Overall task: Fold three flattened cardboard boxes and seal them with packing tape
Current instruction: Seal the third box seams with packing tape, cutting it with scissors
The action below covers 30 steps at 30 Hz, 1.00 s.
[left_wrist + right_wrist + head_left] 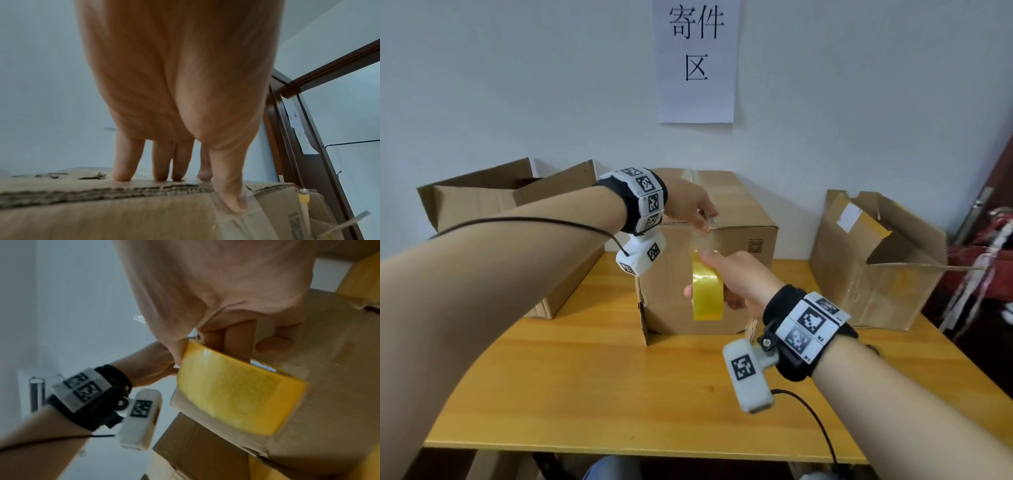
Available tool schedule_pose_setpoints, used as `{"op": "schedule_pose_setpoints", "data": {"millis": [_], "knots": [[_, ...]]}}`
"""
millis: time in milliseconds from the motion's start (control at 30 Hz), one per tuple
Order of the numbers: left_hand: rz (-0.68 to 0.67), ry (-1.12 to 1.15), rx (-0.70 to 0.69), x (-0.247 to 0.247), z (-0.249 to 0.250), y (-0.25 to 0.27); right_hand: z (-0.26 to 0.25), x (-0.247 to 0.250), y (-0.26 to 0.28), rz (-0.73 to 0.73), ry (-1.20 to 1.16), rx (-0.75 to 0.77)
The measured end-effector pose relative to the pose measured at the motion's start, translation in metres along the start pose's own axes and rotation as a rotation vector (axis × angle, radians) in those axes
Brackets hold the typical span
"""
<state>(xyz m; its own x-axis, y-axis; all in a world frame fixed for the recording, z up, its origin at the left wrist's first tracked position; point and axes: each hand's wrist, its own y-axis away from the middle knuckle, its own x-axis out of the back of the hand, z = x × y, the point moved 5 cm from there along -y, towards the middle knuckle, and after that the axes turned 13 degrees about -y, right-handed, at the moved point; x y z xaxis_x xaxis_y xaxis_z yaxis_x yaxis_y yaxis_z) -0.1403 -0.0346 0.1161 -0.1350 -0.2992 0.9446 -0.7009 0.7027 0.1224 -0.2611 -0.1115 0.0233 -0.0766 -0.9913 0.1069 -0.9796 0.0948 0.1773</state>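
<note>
from the head view, a closed middle box (736, 219) stands on the wooden counter (619, 394), against the wall under a paper sign (697, 60). the left hand (688, 205) rests on the box's top near edge, fingers laid straight on the lid and thumb pressing a clear strip of tape (705, 241) over the edge. the right hand (736, 277) grips a yellow tape roll (707, 291) in front of the box's near face, fingers curled through its core, thumb on top; the strip runs up from the roll to the left thumb. a left box (493, 205) with raised flaps sits just beside the middle box, and a right box (873, 260) with open flaps stands apart from it on the counter's right. both wrists wear black bands with marker tags. in the left wrist view, four fingers (123, 162) stand straight with their tips on the box (102, 214) top, slightly apart, while the thumb (232, 194) bends down over the edge onto the glossy strip. a dark door frame (308, 129) shows at right. in the right wrist view, blurred, the right hand (216, 296) is clamped on the roll (236, 394), fingers (273, 344) tucked inside the core, with the roll lying close to the cardboard face (329, 386); whether it touches is unclear. the left hand (150, 365) shows beyond, at the box's edge.
</note>
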Motion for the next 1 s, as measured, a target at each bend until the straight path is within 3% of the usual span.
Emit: {"op": "schedule_pose_setpoints", "data": {"millis": [233,467,1000], "knots": [[0.005,0.046,-0.002,-0.003,-0.002,-0.001,0.015,0.000,-0.014,0.028,-0.078,-0.083],[0.082,0.001,0.097,-0.008,-0.004,-0.008,0.015,0.003,-0.019,-0.020,-0.135,-0.148],[0.238,-0.106,0.182,-0.023,0.008,-0.005,0.022,0.013,-0.032,0.096,-0.082,-0.058]]}}
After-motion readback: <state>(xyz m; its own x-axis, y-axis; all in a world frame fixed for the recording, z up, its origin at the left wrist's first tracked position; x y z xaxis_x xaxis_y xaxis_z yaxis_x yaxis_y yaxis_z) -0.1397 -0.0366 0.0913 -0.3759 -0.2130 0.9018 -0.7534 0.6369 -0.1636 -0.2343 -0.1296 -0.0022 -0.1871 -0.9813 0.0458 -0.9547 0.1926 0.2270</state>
